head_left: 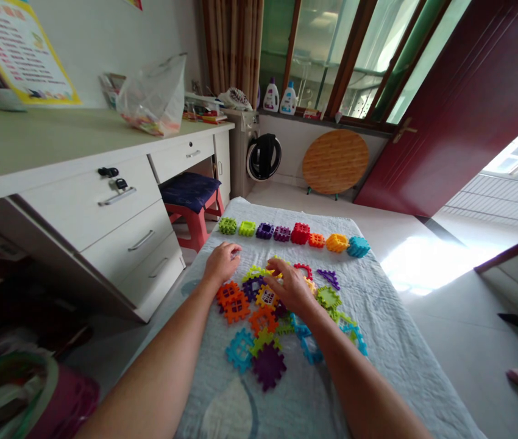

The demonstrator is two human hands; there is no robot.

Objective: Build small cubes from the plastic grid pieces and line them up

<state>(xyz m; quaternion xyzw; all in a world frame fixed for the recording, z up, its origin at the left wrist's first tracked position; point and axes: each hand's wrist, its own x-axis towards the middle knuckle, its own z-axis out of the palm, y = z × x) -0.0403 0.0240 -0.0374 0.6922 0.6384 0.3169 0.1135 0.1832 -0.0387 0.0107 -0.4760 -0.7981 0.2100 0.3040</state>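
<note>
My left hand [223,263] is at the left of the loose pieces, its fingers curled together; whether anything is between them is hidden. My right hand [290,284] is over the pile with its fingers apart, nearest to yellow and orange pieces. Flat, notched plastic pieces lie in a loose pile, among them an orange piece [236,306], a blue piece [239,350], a dark purple piece [269,367] and a purple triangle [329,278]. Behind them stands a row of built blocks, including a red block [300,233] and a teal block [358,246].
The pieces lie on a cloth-covered table [400,366]. A desk [80,134] with drawers is at the left, a stool [192,198] beside it. Farther back are a washing machine [241,143], a round wooden board [336,161] and a red door [451,103].
</note>
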